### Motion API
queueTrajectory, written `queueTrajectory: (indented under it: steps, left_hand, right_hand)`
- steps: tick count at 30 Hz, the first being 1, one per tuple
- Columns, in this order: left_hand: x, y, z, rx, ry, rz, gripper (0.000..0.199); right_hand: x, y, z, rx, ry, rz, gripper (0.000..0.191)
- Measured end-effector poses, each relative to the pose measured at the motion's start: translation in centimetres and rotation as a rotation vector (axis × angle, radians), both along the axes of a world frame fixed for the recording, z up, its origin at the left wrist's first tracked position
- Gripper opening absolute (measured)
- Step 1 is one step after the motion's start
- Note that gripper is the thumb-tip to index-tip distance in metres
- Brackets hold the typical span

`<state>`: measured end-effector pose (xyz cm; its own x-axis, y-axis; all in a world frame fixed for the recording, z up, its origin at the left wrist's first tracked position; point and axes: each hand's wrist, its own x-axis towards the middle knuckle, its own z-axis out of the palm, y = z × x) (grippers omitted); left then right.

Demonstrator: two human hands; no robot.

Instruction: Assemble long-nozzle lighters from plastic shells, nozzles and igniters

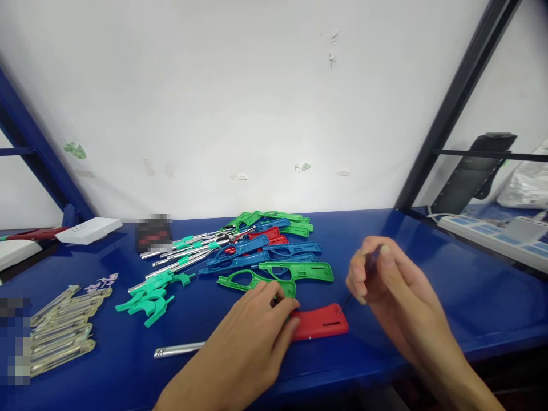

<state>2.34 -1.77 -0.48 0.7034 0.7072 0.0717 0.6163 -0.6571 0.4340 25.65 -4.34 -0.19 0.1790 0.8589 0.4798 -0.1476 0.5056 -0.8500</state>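
Observation:
A red plastic lighter body (322, 322) with a silver metal tube (177, 350) lies near the table's front edge. My left hand (252, 334) is closed on the red body, its fingers and thumb pinching the part near the tube. To the right, my right hand (391, 285) is closed round a dark screwdriver handle (373, 261). The thin shaft slants down to the right end of the red body, where its tip meets a small hole.
Green (310, 271), blue (246, 251) and red half shells, with several metal tubes, are piled behind my left hand. Teal parts (149, 299) and clear yellowish pieces (64, 331) lie left. A white box (89, 230) stands at the back left, a power strip (492, 237) at the right.

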Motion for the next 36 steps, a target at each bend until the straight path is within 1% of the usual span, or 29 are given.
queueTrajectory:
  steps: [2, 9, 15, 18, 23, 30, 36]
  left_hand:
    - [0.2, -0.2, 0.0, -0.009, -0.03, 0.008, 0.021]
    - [0.0, -0.1, -0.4, -0.05, -0.061, 0.0, 0.021]
    - [-0.1, 0.0, -0.6, -0.045, -0.079, -0.017, 0.017]
    - [-0.1, 0.1, -0.6, -0.05, -0.084, -0.017, 0.018]
    - [0.0, 0.1, -0.4, -0.028, -0.064, -0.013, 0.016]
    - [0.1, 0.0, -0.4, -0.006, -0.038, -0.026, 0.018]
    - [0.1, 0.1, -0.4, 0.006, -0.035, -0.035, 0.025]
  right_hand:
    - [-0.1, 0.0, -0.1, 0.003, -0.016, 0.012, 0.024]
    - [0.5, -0.4, -0.3, -0.018, -0.067, 0.047, 0.022]
    - [0.6, 0.1, -0.6, -0.004, -0.087, 0.024, 0.022]
    - [0.6, 0.3, -0.4, 0.017, -0.071, 0.017, 0.025]
    - [0.8, -0.4, 0.3, 0.06, -0.009, -0.022, 0.02]
    - [0.0, -0.1, -0.5, 0.02, -0.05, 0.059, 0.024]
    - [0.4, -0.8, -0.6, 0.025, -0.151, 0.106, 0.029]
